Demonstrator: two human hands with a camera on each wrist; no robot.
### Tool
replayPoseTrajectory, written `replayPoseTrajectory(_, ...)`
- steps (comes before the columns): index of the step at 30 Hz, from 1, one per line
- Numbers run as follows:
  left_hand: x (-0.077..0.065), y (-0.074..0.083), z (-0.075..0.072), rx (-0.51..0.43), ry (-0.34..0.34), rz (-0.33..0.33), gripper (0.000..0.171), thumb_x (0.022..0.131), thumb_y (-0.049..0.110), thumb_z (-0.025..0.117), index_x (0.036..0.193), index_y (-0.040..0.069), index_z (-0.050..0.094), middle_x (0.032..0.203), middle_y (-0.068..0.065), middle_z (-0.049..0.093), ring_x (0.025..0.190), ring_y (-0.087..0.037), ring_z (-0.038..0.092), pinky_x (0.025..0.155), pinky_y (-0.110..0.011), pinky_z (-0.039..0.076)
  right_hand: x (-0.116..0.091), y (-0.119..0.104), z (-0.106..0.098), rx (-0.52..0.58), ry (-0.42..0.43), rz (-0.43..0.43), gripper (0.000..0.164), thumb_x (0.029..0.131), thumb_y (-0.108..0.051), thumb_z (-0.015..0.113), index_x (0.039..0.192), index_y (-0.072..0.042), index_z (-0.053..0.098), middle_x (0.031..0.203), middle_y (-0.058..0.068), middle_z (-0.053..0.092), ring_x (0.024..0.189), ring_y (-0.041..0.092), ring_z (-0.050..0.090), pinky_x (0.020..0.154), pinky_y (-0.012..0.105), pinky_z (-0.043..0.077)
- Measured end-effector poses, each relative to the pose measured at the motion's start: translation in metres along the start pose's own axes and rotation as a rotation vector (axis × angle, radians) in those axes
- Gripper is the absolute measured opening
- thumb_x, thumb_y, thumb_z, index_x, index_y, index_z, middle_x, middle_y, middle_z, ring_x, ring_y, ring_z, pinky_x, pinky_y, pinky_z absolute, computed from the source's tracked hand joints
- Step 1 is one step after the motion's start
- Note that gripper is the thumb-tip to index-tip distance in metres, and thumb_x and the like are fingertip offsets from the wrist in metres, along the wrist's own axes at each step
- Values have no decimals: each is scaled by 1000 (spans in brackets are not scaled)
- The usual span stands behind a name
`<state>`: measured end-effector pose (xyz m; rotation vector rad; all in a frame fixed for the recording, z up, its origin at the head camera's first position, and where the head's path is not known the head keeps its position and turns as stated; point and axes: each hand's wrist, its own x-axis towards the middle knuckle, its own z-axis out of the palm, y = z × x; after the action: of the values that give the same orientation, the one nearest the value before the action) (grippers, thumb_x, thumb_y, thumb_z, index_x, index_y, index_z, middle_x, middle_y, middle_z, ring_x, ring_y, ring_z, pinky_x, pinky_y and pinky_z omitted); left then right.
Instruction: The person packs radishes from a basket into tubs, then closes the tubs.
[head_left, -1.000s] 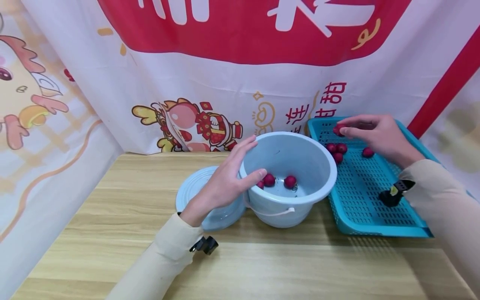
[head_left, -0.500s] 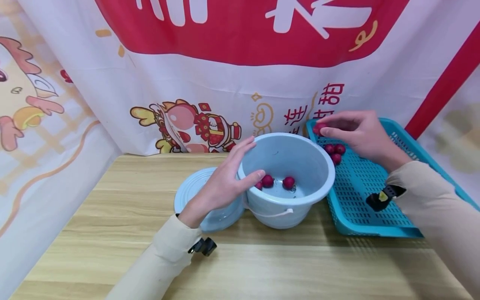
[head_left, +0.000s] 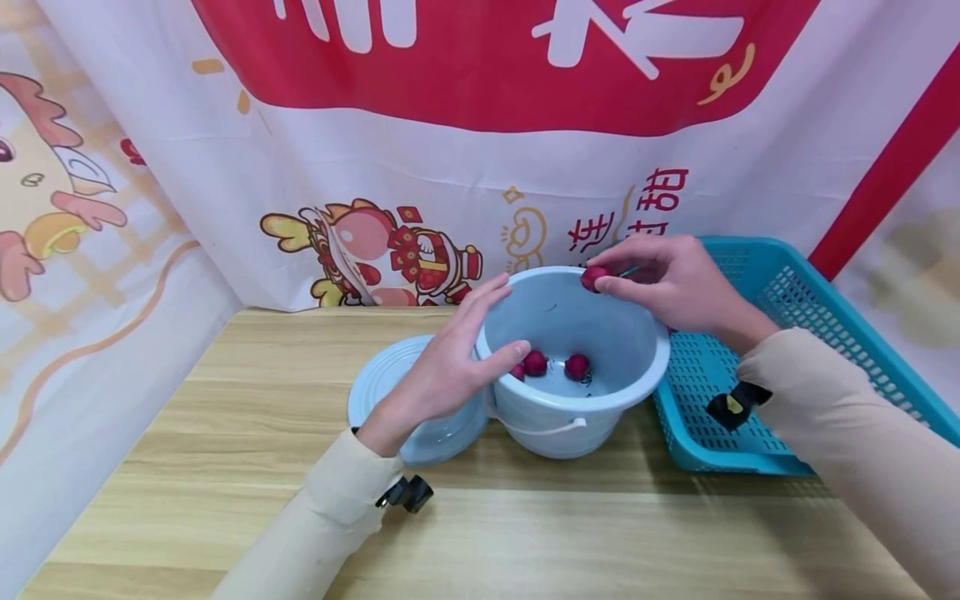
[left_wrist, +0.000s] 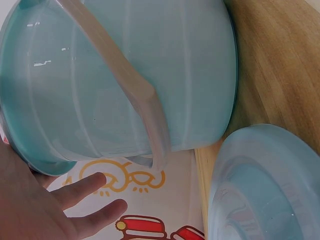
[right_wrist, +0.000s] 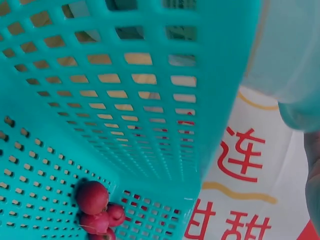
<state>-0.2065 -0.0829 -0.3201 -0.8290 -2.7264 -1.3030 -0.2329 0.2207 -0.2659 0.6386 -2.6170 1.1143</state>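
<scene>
Right-hand fingers (head_left: 628,251) pinch perhaps a radish (head_left: 593,279); wood-grain tabletop (head_left: 555,533), printed cloth (head_left: 427,158) behind.

A wood table (head_left: 525,533) lies below the grip; beyond the grip hangs a white cloth (head_left: 450,158), its red panel (head_left: 487,83) higher up.

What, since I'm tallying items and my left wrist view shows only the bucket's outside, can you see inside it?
Observer: At least three round red pieces lie at the bottom of the bucket.
Operator: And what is the right hand doing?
Observer: It pinches another round red piece near the bucket's far rim, as the head camera sees it.
Operator: Any more elsewhere?
Observer: Yes, the right wrist view shows a small cluster of them in the teal basket.
</scene>
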Motion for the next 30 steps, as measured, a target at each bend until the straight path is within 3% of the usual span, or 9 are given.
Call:
replayPoseTrajectory(7,0,0,-1,4,-3,-8,80,98,61,58,168,34,29,176,23,15,163,-21,27,122,-73,32,2,-2,15,-33,-35,-44,34,93,-31,82,126,-21,78,120,0,79,105,19,75,85,18,61)
replayPoseTrajectory(14,0,0,0,-3,-8,-3,80,99,61,58,168,33,28,176,22,15,162,-22,29,122,-73,33,5,0,20,-92,-29,-92,36,92,-24,84,127,-21,78,120,2,78,107,22,75,87,47,67)
replayPoseTrajectory(21,1,1,2,-10,-10,-8,80,99,60,58,168,34,28,176,23,15,161,-23,31,121,-72,35,7,2,21,-160,-15,-141,38,89,-19,87,126,-19,78,119,3,79,104,22,75,81,47,68)
replayPoseTrajectory(30,0,1,1,-5,-10,-9,80,99,60,58,168,35,27,176,23,15,161,-22,31,122,-72,35,6,4,25,-141,1,-123,37,90,-20,86,127,-19,78,118,3,79,105,22,75,84,49,67)
